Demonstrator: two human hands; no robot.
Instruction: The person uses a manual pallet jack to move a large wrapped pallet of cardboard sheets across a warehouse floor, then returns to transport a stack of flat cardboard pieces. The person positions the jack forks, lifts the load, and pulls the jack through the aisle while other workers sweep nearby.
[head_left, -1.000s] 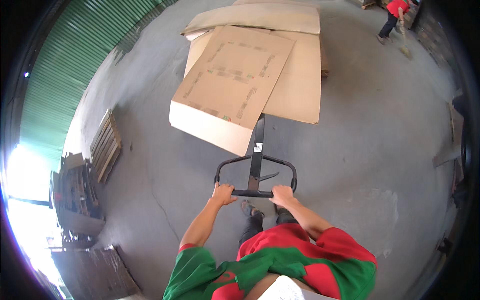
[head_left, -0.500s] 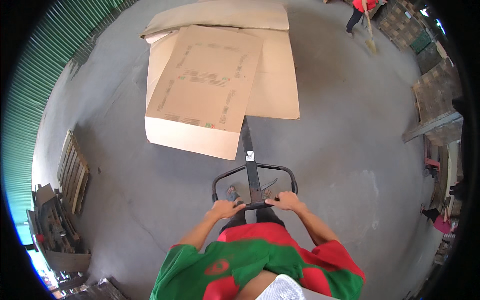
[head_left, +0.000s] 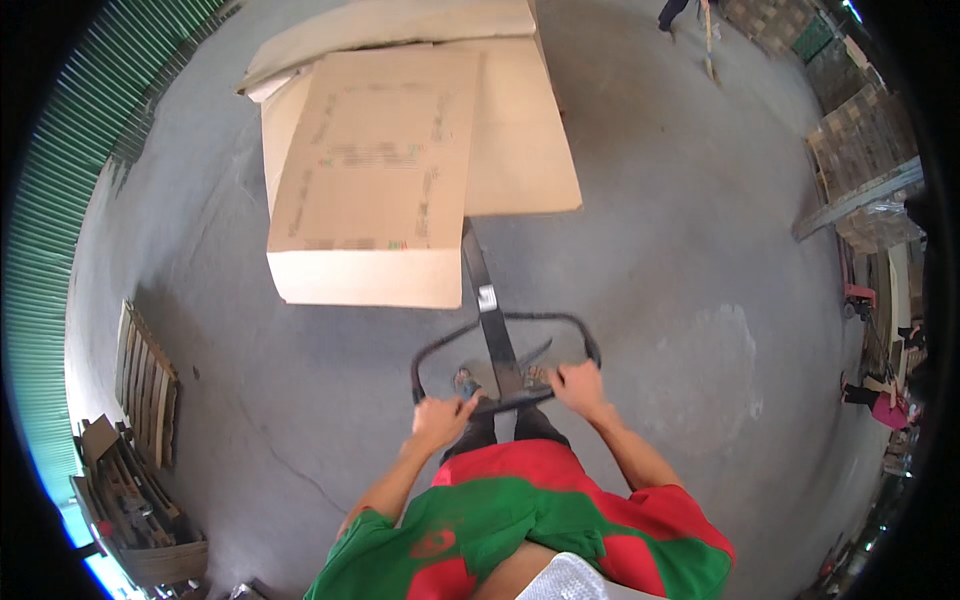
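Observation:
A black pallet jack handle [head_left: 500, 362] with a looped grip rises in front of my body. My left hand [head_left: 440, 420] is wrapped round the left side of the loop, near its lower bar. Farther forward, my right hand [head_left: 578, 388] grips the loop's right side. The handle's shaft leads away under a load of large flat cardboard sheets [head_left: 385, 150]. One printed sheet lies at an angle on top, its near edge folded down. Whatever carries the cardboard is hidden beneath it. My feet show just behind the loop.
Grey concrete floor [head_left: 660, 260] surrounds the load. At left are a wooden pallet [head_left: 147, 385] on edge and stacked scrap boards [head_left: 140, 510] by a green corrugated wall [head_left: 110, 90]. Wrapped stacks [head_left: 865, 145] line the right. A person with a broom [head_left: 709, 55] stands far right; another person is at the right edge.
The handle loop has turned, its right side now farther forward and its left side nearer me. My hands moved with it. The cardboard load has shifted left and swung slightly in view.

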